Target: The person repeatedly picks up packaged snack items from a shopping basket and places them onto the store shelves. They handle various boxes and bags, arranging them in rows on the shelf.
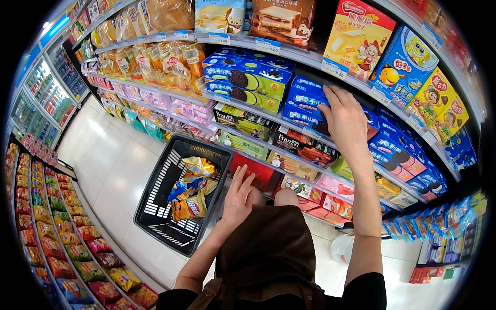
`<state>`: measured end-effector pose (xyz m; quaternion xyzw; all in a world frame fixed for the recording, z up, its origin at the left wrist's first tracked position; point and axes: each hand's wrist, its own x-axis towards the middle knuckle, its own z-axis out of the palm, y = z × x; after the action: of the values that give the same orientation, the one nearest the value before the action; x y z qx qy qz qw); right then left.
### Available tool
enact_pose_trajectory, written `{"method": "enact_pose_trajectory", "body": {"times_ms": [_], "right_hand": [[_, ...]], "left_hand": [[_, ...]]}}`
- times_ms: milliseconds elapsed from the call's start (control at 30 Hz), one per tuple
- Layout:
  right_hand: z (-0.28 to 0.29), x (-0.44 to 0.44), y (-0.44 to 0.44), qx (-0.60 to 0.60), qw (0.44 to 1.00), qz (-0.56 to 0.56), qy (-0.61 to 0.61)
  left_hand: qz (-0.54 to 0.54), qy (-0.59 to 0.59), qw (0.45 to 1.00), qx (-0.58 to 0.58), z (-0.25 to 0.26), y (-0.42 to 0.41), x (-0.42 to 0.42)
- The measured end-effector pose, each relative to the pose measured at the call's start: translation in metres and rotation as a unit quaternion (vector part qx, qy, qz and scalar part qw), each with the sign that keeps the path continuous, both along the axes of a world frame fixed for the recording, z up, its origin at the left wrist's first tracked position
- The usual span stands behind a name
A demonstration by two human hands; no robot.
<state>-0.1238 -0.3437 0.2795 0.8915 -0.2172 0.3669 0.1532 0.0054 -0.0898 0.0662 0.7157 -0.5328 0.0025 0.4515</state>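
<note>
My right hand (345,118) reaches to the shelf and rests against the right end of a stack of blue Oreo cookie boxes (306,104). Its fingers lie over the upper box and its thumb is at the box front. It covers the stack's right end, and no box is lifted. My left hand (239,197) hangs lower, fingers spread, with nothing in it. It is between a black plastic shopping basket (149,182) and my knees, near a red box (255,172) on a low shelf. Several snack bags (190,207) lie in the basket.
Blue and green Oreo boxes (248,79) stand left of the stack, pink-fronted ones (403,155) right. Franzzi boxes (298,143) sit below. A price-tagged shelf edge (267,45) runs above. Bagged snacks (50,228) fill racks across the tiled aisle (112,217); glass-door coolers (46,97) stand beyond.
</note>
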Motion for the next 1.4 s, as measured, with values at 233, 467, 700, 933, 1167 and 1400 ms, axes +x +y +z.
{"method": "enact_pose_trajectory", "body": {"times_ms": [233, 467, 700, 933, 1167, 1400], "right_hand": [[-0.057, 0.008, 0.066, 0.036, 0.972, 0.229, -0.044], [-0.206, -0.008, 0.114, 0.174, 0.939, 0.239, 0.175], [-0.328, -0.067, 0.148, 0.329, 0.920, 0.042, 0.210], [-0.353, -0.085, 0.146, 0.320, 0.930, 0.004, 0.182], [-0.364, -0.070, 0.145, 0.328, 0.916, -0.025, 0.228], [-0.369, -0.064, 0.147, 0.296, 0.921, -0.028, 0.251]], "left_hand": [[0.067, 0.039, 0.997, -0.003, -0.012, 0.020, 0.011], [0.060, 0.042, 0.997, 0.002, -0.021, 0.029, 0.021], [-0.032, 0.058, 0.982, 0.179, -0.106, 0.039, -0.025], [-0.083, -0.121, 0.945, 0.293, -0.152, 0.025, -0.055], [-0.113, -0.147, 0.927, 0.326, -0.150, 0.005, -0.048], [-0.113, -0.198, 0.914, 0.337, -0.182, -0.025, -0.051]]}}
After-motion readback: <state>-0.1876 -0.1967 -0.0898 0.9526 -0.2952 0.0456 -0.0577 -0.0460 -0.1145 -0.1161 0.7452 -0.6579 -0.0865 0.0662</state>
